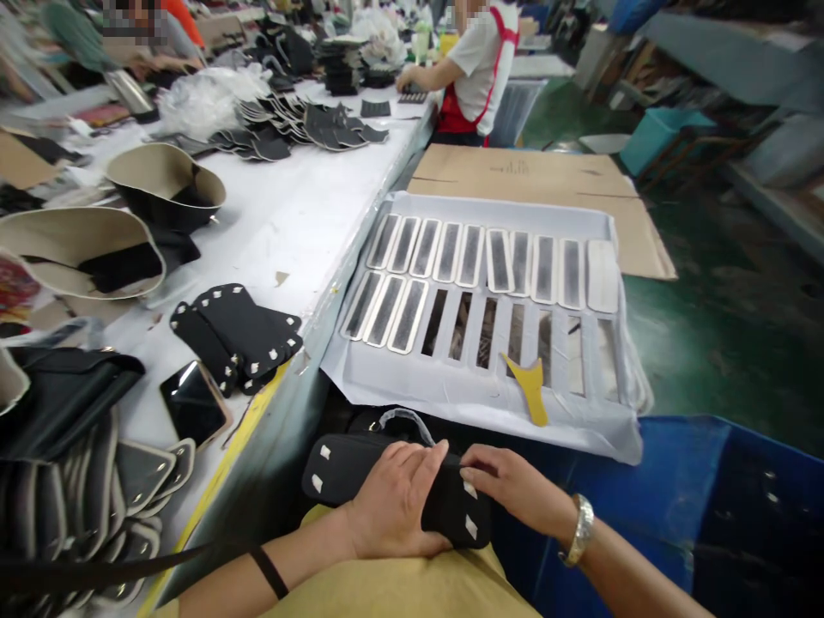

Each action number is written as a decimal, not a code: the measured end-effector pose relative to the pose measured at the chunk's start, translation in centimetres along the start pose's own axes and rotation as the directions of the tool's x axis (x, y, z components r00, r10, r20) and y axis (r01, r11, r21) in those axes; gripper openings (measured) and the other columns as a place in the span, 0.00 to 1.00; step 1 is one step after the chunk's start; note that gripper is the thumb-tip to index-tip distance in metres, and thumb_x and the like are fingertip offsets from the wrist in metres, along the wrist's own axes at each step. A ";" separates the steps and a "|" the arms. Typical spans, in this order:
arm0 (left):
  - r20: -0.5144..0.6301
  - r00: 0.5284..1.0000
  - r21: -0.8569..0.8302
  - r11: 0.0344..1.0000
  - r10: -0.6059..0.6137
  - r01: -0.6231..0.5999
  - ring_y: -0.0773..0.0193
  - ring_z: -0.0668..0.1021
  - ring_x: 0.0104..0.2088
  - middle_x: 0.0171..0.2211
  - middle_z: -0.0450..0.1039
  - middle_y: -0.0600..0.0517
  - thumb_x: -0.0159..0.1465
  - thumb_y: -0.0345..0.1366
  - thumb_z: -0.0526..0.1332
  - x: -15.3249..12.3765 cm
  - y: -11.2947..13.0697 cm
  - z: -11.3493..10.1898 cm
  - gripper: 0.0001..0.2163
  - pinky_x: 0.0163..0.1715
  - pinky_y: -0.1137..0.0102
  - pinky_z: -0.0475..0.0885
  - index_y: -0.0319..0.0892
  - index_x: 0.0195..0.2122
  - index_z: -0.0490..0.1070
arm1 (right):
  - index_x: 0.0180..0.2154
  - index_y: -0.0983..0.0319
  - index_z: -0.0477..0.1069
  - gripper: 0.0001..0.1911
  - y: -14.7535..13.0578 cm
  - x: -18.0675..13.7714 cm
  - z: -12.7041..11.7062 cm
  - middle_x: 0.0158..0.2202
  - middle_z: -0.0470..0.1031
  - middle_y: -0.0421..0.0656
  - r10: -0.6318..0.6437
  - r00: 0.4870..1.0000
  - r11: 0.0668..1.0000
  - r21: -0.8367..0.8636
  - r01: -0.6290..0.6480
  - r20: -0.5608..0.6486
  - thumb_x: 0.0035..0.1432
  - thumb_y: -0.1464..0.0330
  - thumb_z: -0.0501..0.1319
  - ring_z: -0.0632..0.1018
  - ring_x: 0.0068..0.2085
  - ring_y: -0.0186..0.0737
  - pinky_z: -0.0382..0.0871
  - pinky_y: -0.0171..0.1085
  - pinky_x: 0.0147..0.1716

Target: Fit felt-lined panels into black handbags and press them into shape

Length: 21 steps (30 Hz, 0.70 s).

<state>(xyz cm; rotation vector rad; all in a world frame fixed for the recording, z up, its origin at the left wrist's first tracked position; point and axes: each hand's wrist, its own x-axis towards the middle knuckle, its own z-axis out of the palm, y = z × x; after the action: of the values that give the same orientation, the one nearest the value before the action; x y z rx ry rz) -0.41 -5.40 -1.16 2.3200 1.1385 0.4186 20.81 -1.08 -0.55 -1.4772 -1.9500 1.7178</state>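
Note:
A black handbag rests in my lap, with a long rounded panel facing up. White patches stick to both ends of that panel, and a plastic-wrapped handle shows behind it. My left hand lies across the panel's middle, thumb along the near edge and fingers over the far edge. At the far right corner, the fingers of my right hand are bent and pinched on the bag's edge, beside a white patch. What the fingertips touch behind the edge is hidden.
On the right, a cloth-covered board carries rows of pale-rimmed strips and a yellow Y-shaped piece. The white table at left holds black panels, a phone and open bags. A co-worker works further back.

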 end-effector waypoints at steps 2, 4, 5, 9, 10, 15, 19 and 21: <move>0.006 1.000 -0.005 1.000 -0.020 0.020 0.47 0.69 0.49 0.51 0.66 0.37 0.44 0.48 0.66 0.1 0.0 0.1 0.48 0.52 0.54 0.60 0.31 0.62 0.46 | 0.29 0.61 0.72 0.08 -1.0 1.3 -1.0 0.26 0.72 0.38 -0.006 0.992 0.993 -0.117 0.021 0.126 0.54 0.64 0.57 0.71 0.29 0.36 0.62 0.34 0.29; 0.018 0.999 -0.006 1.000 -0.028 0.028 0.46 0.69 0.50 0.51 0.66 0.37 0.44 0.50 0.66 0.1 -0.2 -0.1 0.49 0.53 0.53 0.59 0.31 0.62 0.45 | 0.31 0.61 0.73 0.08 -2.2 2.4 -1.6 0.28 0.74 0.38 -0.019 0.974 0.977 -0.205 0.066 0.225 0.53 0.65 0.58 0.72 0.30 0.37 0.62 0.34 0.31; 0.030 0.999 -0.014 1.000 -0.014 0.014 0.47 0.68 0.51 0.51 0.66 0.38 0.46 0.51 0.65 0.0 -0.3 -0.4 0.48 0.54 0.53 0.58 0.33 0.62 0.44 | 0.32 0.61 0.74 0.09 -2.8 2.8 -1.8 0.29 0.74 0.39 -0.023 0.966 0.965 -0.245 0.089 0.258 0.53 0.65 0.58 0.72 0.31 0.37 0.62 0.34 0.31; -0.004 0.999 -0.075 0.996 -0.047 0.047 0.50 0.65 0.56 0.56 0.62 0.41 0.50 0.54 0.63 -2.0 -2.7 -3.4 0.47 0.60 0.52 0.49 0.39 0.64 0.41 | 0.31 0.61 0.73 0.10 -4.3 3.5 -1.9 0.28 0.74 0.39 0.029 0.958 0.919 -0.384 0.087 0.285 0.53 0.62 0.57 0.73 0.30 0.37 0.61 0.33 0.29; -0.050 0.990 -0.088 0.988 -0.132 0.127 0.50 0.62 0.58 0.58 0.59 0.41 0.49 0.55 0.64 -3.0 -3.8 -4.3 0.47 0.60 0.51 0.47 0.41 0.63 0.42 | 0.31 0.60 0.73 0.10 -4.4 3.5 -1.9 0.28 0.74 0.39 0.048 0.959 0.909 -0.409 0.075 0.281 0.53 0.61 0.57 0.73 0.30 0.37 0.61 0.34 0.29; -0.011 0.867 -0.447 0.778 -0.498 0.442 0.48 0.59 0.60 0.61 0.54 0.43 0.48 0.51 0.67 -9.0 -9.3 -6.4 0.47 0.59 0.54 0.52 0.45 0.63 0.43 | 0.35 0.61 0.71 0.12 -4.6 3.9 -1.5 0.30 0.75 0.41 0.103 0.971 0.893 -0.451 0.007 0.218 0.52 0.60 0.59 0.74 0.31 0.39 0.65 0.35 0.31; 0.013 0.895 -0.700 0.635 -0.445 0.326 0.48 0.60 0.59 0.62 0.52 0.42 0.41 0.54 0.70 -11.1 -10.7 -3.8 0.54 0.59 0.56 0.53 0.45 0.64 0.41 | 0.51 0.61 0.66 0.26 -5.2 4.9 -0.3 0.50 0.70 0.47 0.001 0.975 0.896 -0.432 0.098 0.224 0.50 0.61 0.62 0.72 0.48 0.45 0.62 0.39 0.49; -0.045 0.875 -0.746 0.599 -0.481 0.291 0.48 0.62 0.58 0.61 0.53 0.42 0.38 0.53 0.71 -11.1 -10.7 -2.3 0.56 0.59 0.56 0.54 0.46 0.63 0.41 | 0.52 0.61 0.65 0.26 -5.8 5.7 0.6 0.52 0.68 0.47 -0.038 0.952 0.896 -0.412 0.167 0.303 0.52 0.59 0.61 0.70 0.51 0.45 0.60 0.40 0.53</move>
<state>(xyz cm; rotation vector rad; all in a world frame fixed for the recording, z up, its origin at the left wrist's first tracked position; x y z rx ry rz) -15.05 -8.08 -5.95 1.2958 1.2557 0.8271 14.34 3.43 1.35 -1.2548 -2.6549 1.5945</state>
